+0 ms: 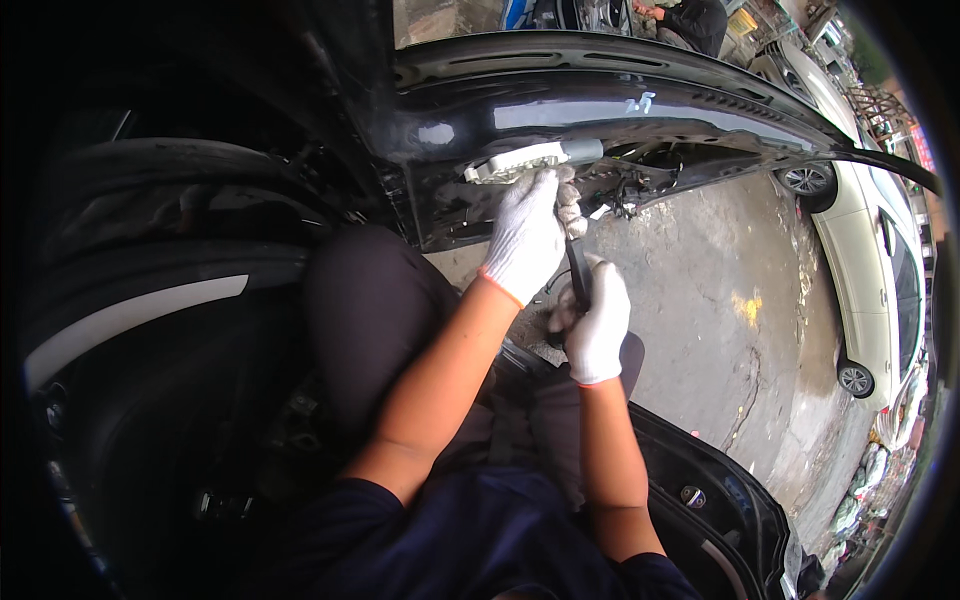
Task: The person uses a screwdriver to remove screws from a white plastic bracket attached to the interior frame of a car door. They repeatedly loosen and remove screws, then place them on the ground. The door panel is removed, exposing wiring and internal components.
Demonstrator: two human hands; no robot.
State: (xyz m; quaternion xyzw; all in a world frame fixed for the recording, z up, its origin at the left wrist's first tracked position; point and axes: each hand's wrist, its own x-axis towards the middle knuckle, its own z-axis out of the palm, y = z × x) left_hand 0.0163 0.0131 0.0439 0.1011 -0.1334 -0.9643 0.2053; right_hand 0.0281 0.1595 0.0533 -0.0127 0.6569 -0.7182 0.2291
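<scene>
Both my hands wear white knit gloves with orange cuffs. My left hand (532, 225) is closed, its fingers curled at the upper end of a narrow black strip (578, 268). Lower down and to the right, my right hand (598, 320) is wrapped round the same strip; its far end is hidden. Just beyond my left fingertips is a long white and grey part (530, 158), lying along the inner side of a black car door (460, 120). Whether my left fingers touch that part I cannot tell.
Loose wiring and small parts (630, 190) hang at the door's lower edge. My bent knee (365, 290) is left of my arms. Concrete ground (690, 290) stretches to the right, where a pale car (865, 260) is parked. Another person (690, 25) is beyond the door.
</scene>
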